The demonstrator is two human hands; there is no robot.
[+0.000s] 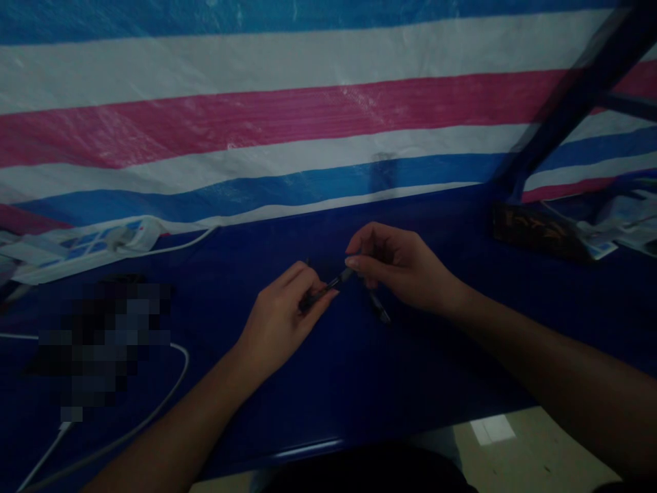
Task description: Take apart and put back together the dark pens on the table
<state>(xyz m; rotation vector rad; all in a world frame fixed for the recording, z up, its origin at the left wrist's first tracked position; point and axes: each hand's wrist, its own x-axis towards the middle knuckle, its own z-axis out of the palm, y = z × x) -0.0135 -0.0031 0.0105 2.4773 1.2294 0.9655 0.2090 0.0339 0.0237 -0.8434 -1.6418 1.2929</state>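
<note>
Over the blue table, my left hand (282, 308) is closed round a slim dark pen (333, 283), which points up and to the right. My right hand (403, 263) pinches the pen's pale grey far end between thumb and fingertips. Whether that end is a separate piece, I cannot tell in the dim light. Just below the right hand's fingers, a second dark, pen-like piece (380, 307) with a lighter tip slants down to the right. Its upper end is hidden by the hand.
At the left are a white power strip (87, 250), a blurred-out dark object (102, 335) and a white cable (179, 383). A dark patterned box (538, 233) lies at the right, near a dark frame post (569, 96). Behind the table (410, 376) hangs a striped sheet (287, 116).
</note>
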